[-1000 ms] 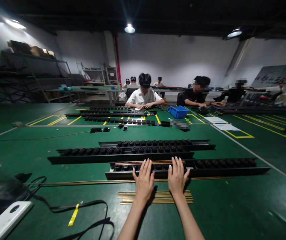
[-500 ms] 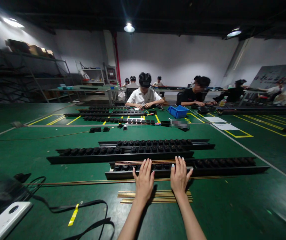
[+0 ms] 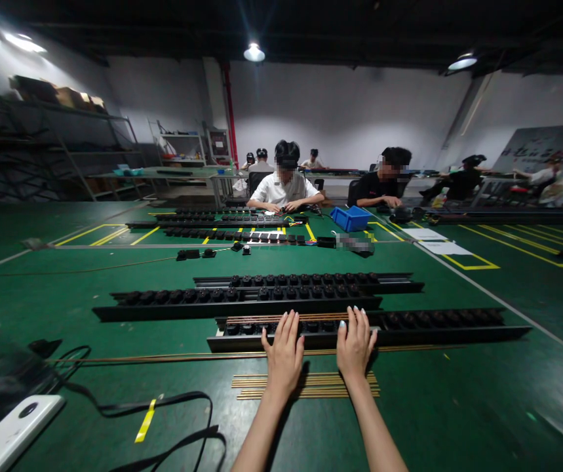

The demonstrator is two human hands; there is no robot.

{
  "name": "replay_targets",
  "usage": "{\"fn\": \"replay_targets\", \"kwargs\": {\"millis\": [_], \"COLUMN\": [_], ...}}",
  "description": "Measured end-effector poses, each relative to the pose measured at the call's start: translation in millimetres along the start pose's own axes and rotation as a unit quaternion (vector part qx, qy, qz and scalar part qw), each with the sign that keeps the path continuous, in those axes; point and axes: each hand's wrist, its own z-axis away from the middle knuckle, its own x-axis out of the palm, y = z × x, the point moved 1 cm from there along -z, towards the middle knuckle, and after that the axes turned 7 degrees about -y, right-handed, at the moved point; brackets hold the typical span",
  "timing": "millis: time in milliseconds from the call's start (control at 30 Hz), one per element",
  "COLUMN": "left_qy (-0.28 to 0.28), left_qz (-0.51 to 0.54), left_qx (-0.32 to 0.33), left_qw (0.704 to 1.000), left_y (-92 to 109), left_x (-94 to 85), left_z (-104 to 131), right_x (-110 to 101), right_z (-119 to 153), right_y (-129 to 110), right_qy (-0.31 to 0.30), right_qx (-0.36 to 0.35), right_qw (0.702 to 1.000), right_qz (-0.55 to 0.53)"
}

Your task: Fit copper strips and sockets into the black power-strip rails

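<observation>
My left hand (image 3: 285, 354) and my right hand (image 3: 354, 344) lie palm down, fingers spread, over the nearest black channel (image 3: 433, 335), which holds a row of black round parts. Thin copper-coloured rods (image 3: 320, 318) run along the top of this channel, and the fingertips of both hands rest at them. Whether the fingers press on the rods or only touch them is unclear. Below the wrists, several short brass rods (image 3: 325, 387) lie side by side on the green table, partly covered by my forearms. Long thin rods (image 3: 163, 358) stretch across just in front of the channel.
Two more filled black channels (image 3: 242, 307) lie behind. A black strap (image 3: 163, 401), yellow tape (image 3: 145, 421) and a white device (image 3: 16, 429) are at the left. A blue bin (image 3: 350, 218) stands farther back, near a person in white (image 3: 286, 190) and another in black (image 3: 377, 187).
My right hand has shifted very slightly, its fingers a little closer together. My left hand stays in place. The person in black at the back has moved their head and arms.
</observation>
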Motion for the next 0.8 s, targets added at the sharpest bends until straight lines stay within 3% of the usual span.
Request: {"fn": "replay_targets", "kwargs": {"millis": [233,433,800], "left_qy": [-0.007,-0.004,0.006], "left_qz": [0.019,0.01,-0.012], "left_qx": [-0.003,-0.001,0.002], "left_qw": [1.0,1.0,1.0], "left_y": [1,0,2], "left_x": [-0.4,1.0,-1.4], "left_z": [0,0,-1], "right_x": [-7,-3,0], "right_z": [3,11,18], "right_y": [-13,-30,-40], "right_qy": [0.0,-0.043,-0.056], "right_qx": [0.0,-0.052,-0.099], "right_qw": [1.0,0.997,0.993], "right_qz": [0.009,0.024,0.019]}}
